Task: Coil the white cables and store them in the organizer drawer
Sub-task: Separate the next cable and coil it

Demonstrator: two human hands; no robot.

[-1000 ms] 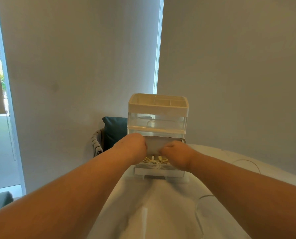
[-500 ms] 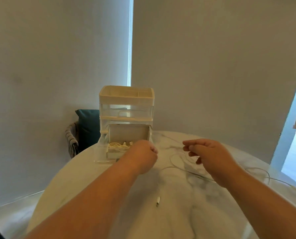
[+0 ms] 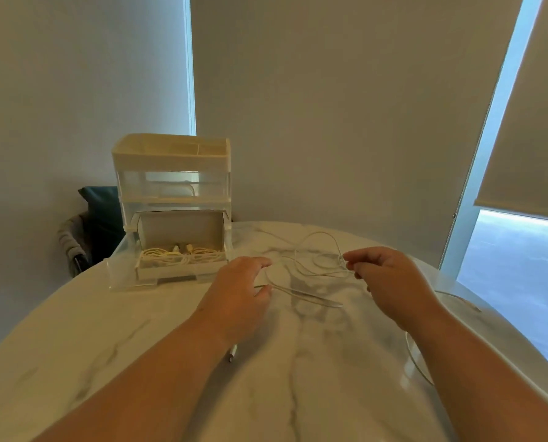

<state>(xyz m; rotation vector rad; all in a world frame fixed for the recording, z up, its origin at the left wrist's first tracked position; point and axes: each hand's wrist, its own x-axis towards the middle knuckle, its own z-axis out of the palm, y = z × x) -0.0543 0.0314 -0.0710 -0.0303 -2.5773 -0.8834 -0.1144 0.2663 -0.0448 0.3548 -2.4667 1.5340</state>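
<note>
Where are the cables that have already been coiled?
Head view: the coiled cables lie in an open white box in the pulled-out bottom drawer of the organizer, on the far left of the table, just left of the left hand.

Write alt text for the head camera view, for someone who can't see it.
The right hand pinches a loose white cable on a marble table; the left hand curves beside it. Behind, the open organizer drawer holds coiled white cables.
</note>
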